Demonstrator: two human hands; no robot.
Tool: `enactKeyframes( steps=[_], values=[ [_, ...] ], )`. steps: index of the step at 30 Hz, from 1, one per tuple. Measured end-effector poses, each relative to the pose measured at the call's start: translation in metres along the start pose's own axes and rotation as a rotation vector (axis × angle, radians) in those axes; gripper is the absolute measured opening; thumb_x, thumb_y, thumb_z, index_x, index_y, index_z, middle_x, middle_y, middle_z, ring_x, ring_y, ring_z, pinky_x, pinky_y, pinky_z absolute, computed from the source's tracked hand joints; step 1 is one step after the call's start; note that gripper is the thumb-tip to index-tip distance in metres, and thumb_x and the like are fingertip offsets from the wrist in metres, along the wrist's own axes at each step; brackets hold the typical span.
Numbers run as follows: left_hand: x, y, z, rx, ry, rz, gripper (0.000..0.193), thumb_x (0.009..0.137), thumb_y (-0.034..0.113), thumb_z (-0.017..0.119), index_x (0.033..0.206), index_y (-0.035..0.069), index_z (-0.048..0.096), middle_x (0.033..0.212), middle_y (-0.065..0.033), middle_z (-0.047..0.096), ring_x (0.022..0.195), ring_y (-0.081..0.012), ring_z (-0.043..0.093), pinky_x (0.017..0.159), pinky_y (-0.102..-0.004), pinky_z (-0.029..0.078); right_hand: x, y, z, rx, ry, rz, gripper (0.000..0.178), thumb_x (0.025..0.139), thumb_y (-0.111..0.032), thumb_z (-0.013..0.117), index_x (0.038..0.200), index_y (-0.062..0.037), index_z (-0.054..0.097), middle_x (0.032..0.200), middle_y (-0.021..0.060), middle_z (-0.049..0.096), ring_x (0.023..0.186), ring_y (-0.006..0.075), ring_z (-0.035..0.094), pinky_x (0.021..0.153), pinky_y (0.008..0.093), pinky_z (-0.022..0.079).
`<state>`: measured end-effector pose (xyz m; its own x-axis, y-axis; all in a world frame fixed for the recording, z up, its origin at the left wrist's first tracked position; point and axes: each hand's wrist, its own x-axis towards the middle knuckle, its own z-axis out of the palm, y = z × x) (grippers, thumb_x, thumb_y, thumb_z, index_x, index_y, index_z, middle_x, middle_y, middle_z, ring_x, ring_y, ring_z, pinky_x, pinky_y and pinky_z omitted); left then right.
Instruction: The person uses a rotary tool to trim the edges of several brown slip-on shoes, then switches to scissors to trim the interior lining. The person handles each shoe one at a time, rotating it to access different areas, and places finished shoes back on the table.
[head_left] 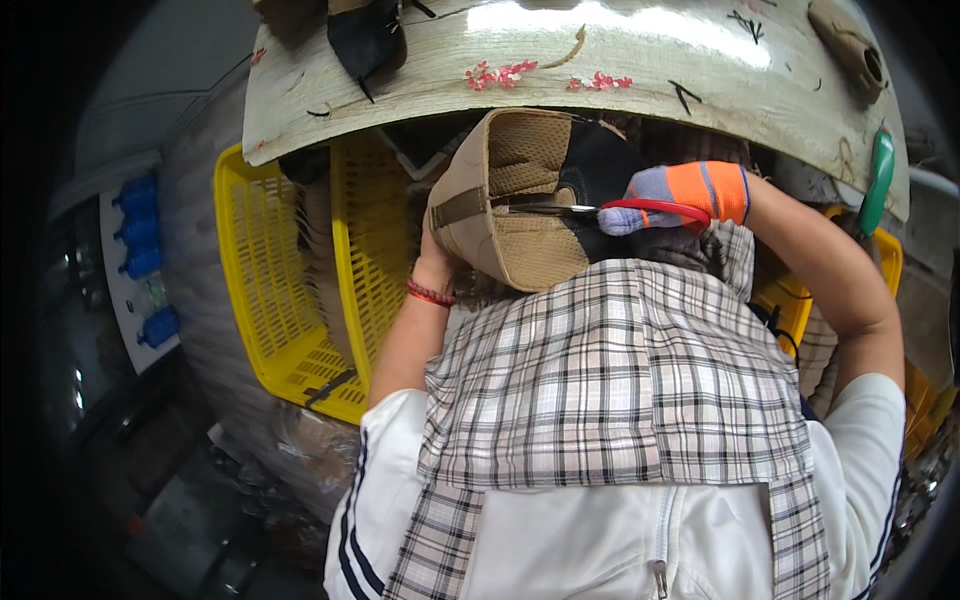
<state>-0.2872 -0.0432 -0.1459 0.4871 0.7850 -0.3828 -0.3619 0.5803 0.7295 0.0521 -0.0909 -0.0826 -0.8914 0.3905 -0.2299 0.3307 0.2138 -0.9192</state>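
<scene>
By table [430, 80], basket [240, 270] holds brown pieces [322, 230]; right fingers [622, 222] grip scissors [683, 207]; left hand [433, 262] behind upper [530, 165], grasp unclear.

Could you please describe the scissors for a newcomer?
Below the pale table is an open tan-and-black fabric piece. The gloved right hand holds the scissors, blades inside that piece; their handle is red, unlike the green object at the table's right edge.

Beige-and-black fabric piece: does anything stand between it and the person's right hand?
Only the red-handled scissors, gripped by the right hand, lie between, pointing into the opening of the fabric piece. No other obstacle is visible.
</scene>
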Motion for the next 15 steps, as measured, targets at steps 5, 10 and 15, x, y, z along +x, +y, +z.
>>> enactKeyframes(
  steps=[5,10,15],
  values=[
    [0.008,0.014,0.012,0.1,-0.137,0.082,0.04,0.098,0.016,0.053,0.136,0.003,0.047,0.128,-0.0056,0.058,0.112,-0.0144,0.056,0.095,-0.0318,0.049,-0.021,-0.049,0.001,0.814,0.026,0.592,0.088,0.083,-0.082,0.036,0.097,-0.0008,0.066,0.063,0.0043,0.055,0.053,0.0147,0.057,0.052,0.0293,0.051],
    [0.026,0.047,0.018,0.405,-0.559,0.244,0.045,0.098,0.016,0.05,0.141,0.007,0.042,0.138,-0.0044,0.052,0.124,-0.0155,0.05,0.106,-0.0312,0.04,-0.026,-0.035,0.011,1.051,-0.012,0.45,0.1,0.079,-0.087,0.034,0.111,0.0043,0.061,0.07,0.0024,0.058,0.057,0.0095,0.05,0.053,0.0235,0.042],
    [0.028,0.066,0.031,0.365,-0.444,0.294,0.046,0.098,0.015,0.049,0.142,0.006,0.041,0.14,-0.0044,0.05,0.127,-0.0148,0.047,0.109,-0.0304,0.037,-0.018,-0.058,0.005,0.911,0.056,0.375,0.106,0.079,-0.088,0.027,0.109,0.0058,0.064,0.07,0.0006,0.056,0.058,0.008,0.05,0.053,0.0227,0.04]
  ],
)
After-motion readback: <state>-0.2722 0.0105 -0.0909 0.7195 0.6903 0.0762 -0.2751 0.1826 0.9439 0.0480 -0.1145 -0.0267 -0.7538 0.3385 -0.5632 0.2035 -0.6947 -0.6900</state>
